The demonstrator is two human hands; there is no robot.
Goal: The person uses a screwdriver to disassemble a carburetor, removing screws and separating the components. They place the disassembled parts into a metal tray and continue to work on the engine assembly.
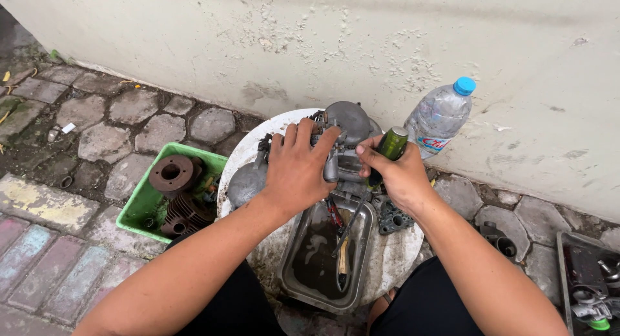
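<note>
- Over the round white worktop (394, 258), the left hand (297, 171) lies clamped on a grey metal engine part (349, 142), steadying it.
- Touching that part from the other side, the right hand (400, 174) is closed round a green-handled screwdriver (387, 149), tip down into it.
- Judging by this, dismantling is midway: the part looks mostly assembled.
- Below sits a steel tray (361, 245) with dirty liquid and a brush (342, 262).

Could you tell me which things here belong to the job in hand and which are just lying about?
In hand:
left hand on the metal engine part
right hand gripping the green-handled tool

Lying about:
water bottle
green tub
metal tray
</note>
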